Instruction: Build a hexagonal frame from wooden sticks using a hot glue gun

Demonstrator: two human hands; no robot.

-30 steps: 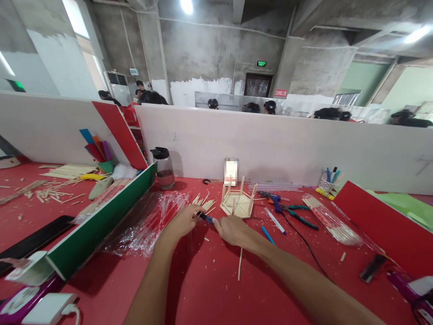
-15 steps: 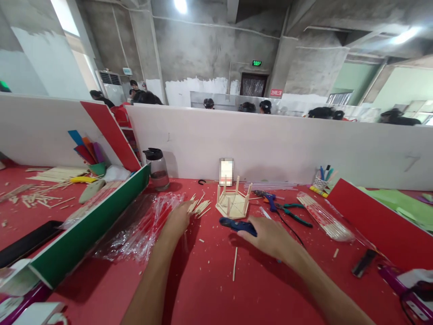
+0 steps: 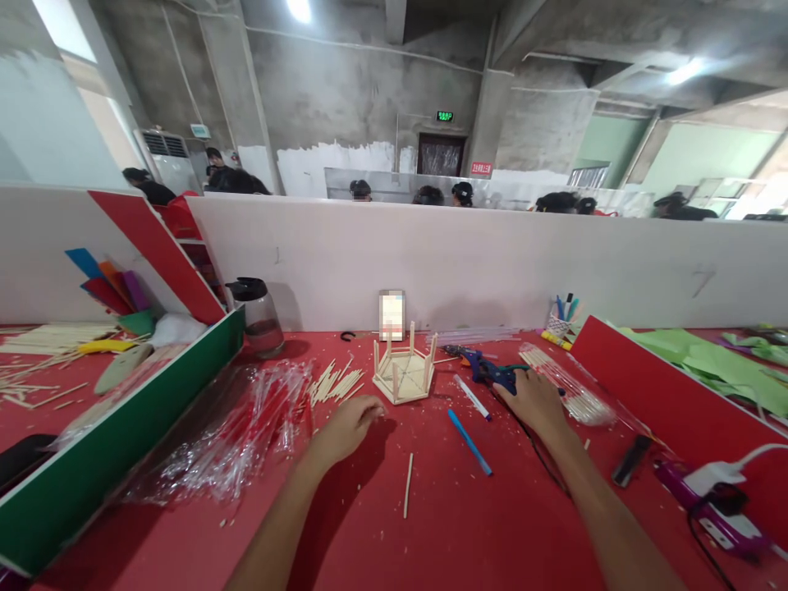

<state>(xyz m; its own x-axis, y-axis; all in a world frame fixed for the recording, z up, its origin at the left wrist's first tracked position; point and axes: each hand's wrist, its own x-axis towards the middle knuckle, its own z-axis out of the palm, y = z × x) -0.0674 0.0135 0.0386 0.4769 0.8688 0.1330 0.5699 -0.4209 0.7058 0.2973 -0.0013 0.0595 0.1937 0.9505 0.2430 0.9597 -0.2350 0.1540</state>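
My left hand (image 3: 354, 425) hovers over the red table just in front of a hexagonal wooden stick frame (image 3: 403, 376). Its fingers are curled together; whatever they hold, if anything, is hidden. The frame has a flat base with upright sticks around its rim. My right hand (image 3: 534, 402) is at the right, closed around the end of a dark blue hand tool (image 3: 505, 378). That tool lies beside a blue glue gun (image 3: 475, 365) and over green-handled pliers (image 3: 512, 368), which my hand partly covers. A single wooden stick (image 3: 408, 486) lies between my arms.
Loose short sticks (image 3: 336, 382) and a plastic bag of sticks (image 3: 246, 427) lie left. A blue pen (image 3: 469, 443) and a white marker (image 3: 473, 398) lie right of centre. Green (image 3: 123, 443) and red (image 3: 671, 402) boards flank the space. A jug (image 3: 258, 320) and lit phone (image 3: 392, 315) stand behind.
My hands have parted. The right hand has carried the dark blue tool rightward to the glue gun and pliers. My left hand has moved from the loose sticks toward the frame. The view has turned right.
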